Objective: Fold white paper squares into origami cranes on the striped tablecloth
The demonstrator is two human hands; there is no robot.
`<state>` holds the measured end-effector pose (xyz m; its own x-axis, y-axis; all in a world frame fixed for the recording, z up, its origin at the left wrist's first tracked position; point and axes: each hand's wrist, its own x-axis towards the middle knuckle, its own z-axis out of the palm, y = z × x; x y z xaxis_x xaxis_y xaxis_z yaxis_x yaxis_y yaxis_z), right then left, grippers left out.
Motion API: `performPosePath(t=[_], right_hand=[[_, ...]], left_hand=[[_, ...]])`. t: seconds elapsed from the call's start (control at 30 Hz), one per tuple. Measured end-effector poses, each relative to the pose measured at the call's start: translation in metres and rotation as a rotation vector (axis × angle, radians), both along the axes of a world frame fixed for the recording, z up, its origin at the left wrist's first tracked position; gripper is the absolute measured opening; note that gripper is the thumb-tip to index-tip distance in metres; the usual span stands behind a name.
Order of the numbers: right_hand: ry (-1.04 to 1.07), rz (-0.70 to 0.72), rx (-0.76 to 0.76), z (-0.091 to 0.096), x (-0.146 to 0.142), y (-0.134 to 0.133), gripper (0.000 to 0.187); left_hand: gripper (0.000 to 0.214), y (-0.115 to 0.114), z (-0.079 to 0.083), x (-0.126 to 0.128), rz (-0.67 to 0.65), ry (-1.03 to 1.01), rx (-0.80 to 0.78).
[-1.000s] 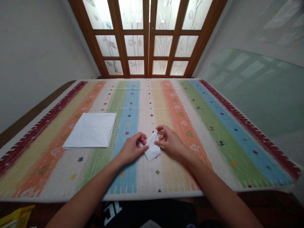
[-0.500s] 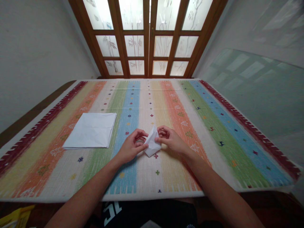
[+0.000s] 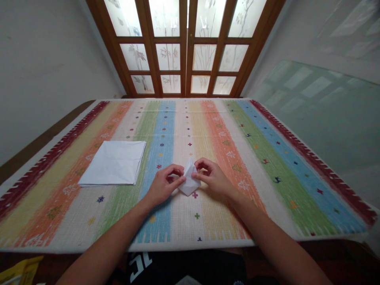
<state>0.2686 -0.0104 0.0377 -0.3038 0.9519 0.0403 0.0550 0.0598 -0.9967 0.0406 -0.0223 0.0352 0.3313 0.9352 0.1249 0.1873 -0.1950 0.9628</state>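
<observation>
A small folded piece of white paper (image 3: 190, 183) lies on the striped cloth, its point toward me and its upper part lifted. My left hand (image 3: 164, 183) pinches its left side between thumb and fingers. My right hand (image 3: 211, 175) grips its right side with curled fingers, and the two hands nearly meet across it. Part of the paper is hidden behind my fingers. To the left, a neat stack of white paper sheets (image 3: 114, 163) lies on the cloth, apart from both hands.
The table is covered by a multicoloured striped cloth (image 3: 225, 213) with a red border. Frosted glass doors in a wooden frame (image 3: 184, 47) stand beyond it. A glass panel (image 3: 323, 130) leans at the right. A yellow packet (image 3: 20, 271) lies below the near left edge.
Over the last second, the folded paper has moved slightly up the cloth and looks more compact. My hands have drawn closer together around it. The paper stack has not moved.
</observation>
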Motion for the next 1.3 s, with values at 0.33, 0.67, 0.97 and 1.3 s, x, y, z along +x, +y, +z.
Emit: performPosePath(t=[0.33, 0.67, 0.97, 1.3], right_hand=[[0.065, 0.000, 0.026, -0.004, -0.004, 0.000, 0.028], [0.115, 0.027, -0.010, -0.004, -0.006, -0.004, 0.035], [0.208, -0.013, -0.007, -0.008, -0.012, -0.006, 0.039], [0.134, -0.008, 0.000, -0.003, -0.007, -0.005, 0.026]], left_hand=[[0.019, -0.001, 0.002, 0.000, 0.032, -0.043, 0.077], [0.010, -0.004, 0.007, 0.001, 0.065, 0.020, 0.201], [0.024, -0.004, 0.001, 0.002, 0.041, 0.039, 0.131], [0.017, -0.002, 0.001, 0.001, 0.041, 0.003, 0.087]])
